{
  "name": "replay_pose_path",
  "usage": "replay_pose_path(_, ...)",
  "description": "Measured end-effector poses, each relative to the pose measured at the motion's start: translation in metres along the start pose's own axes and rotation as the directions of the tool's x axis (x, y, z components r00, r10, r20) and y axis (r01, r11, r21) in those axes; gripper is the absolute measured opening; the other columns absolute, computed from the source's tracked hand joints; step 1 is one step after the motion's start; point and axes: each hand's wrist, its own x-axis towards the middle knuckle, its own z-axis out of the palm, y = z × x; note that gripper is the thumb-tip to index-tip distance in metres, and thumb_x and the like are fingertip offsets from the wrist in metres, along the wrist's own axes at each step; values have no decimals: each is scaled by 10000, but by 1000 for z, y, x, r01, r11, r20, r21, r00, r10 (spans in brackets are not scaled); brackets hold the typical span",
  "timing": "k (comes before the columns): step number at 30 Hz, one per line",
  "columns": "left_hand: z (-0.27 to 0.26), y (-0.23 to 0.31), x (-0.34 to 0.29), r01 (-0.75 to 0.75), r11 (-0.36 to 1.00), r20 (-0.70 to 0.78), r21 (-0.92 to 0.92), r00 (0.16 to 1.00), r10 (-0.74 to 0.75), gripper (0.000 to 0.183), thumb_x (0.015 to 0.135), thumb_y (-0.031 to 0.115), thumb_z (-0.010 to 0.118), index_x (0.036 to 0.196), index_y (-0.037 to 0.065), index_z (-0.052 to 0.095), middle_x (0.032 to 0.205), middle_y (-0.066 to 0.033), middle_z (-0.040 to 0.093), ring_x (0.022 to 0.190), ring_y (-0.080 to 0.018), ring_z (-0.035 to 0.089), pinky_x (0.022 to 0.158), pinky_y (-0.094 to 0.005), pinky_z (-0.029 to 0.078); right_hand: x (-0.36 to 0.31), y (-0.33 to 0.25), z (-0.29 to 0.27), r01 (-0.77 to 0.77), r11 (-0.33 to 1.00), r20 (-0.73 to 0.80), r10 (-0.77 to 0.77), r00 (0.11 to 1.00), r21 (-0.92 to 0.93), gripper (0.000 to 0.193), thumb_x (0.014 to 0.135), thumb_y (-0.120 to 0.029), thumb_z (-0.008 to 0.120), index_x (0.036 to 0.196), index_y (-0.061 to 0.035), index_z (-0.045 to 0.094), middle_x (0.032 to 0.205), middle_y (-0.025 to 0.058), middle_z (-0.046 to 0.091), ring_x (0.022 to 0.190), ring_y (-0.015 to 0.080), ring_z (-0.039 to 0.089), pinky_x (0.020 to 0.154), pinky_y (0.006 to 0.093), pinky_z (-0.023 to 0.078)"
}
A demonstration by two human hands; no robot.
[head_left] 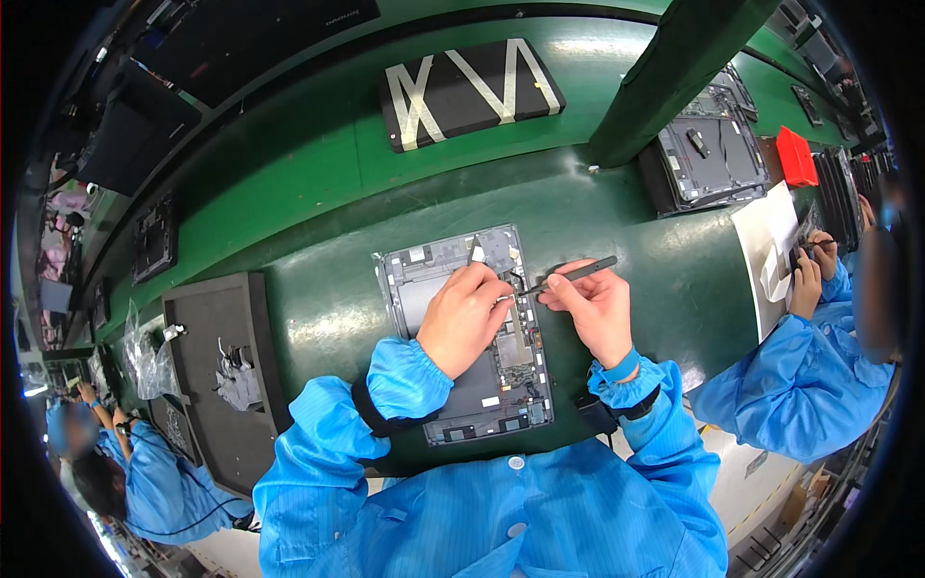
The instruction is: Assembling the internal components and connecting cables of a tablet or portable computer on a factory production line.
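Observation:
An opened laptop base (465, 397) lies on the green bench in front of me, its circuit board (514, 349) and inner parts exposed. My right hand (602, 313), at the right edge of the base, grips dark tweezers (590, 270) like a pen. Their tip points left, at the upper part of the board. Over the middle of the base is my left hand (462, 320), thumb and fingers pinched together beside the board. What it holds, if anything, is too small to make out. Part of the base is hidden beneath that hand.
Left of the base stands a black foam tray (183, 323) with grey pieces (237, 378). A taped black box (472, 94) lies at the back. Stacked laptop parts (708, 154) and a red bin (796, 157) are far right. People in blue sleeves work on both sides.

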Motion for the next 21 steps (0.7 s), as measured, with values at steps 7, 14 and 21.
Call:
replay_pose_path(7, 1, -2, -2, -10, 1000, -7, -6, 1000, 10, 133, 783, 49, 732, 902, 18, 682, 891, -98, 596, 841, -301, 608, 746, -385, 507, 0, 0, 2, 10, 1000, -4, -10, 1000, 9, 153, 903, -23, 672, 1019, 59, 616, 848, 136, 708, 777, 184, 717, 686, 266, 582)
replay_pose_path(14, 3, -2, -2, -15, 1000, -16, -4, 1000, 15, 123, 780, 52, 737, 886, 18, 682, 886, -98, 592, 833, -296, 608, 729, -381, 509, 0, 3, 2, 40, 999, -14, -40, 999, 1, 153, 897, -15, 679, 1013, 61, 613, 842, 138, 706, 775, 186, 717, 686, 270, 583)
replay_pose_path(21, 3, -3, -2, -15, 1000, -20, -8, 1000, 15, 133, 784, 55, 740, 899, 25, 679, 888, -98, 586, 833, -297, 607, 727, -382, 507, 0, 4, 3, 44, 999, -18, -44, 999, 11, 151, 895, -10, 680, 1009, 59, 609, 841, 137, 706, 772, 183, 717, 676, 270, 581)
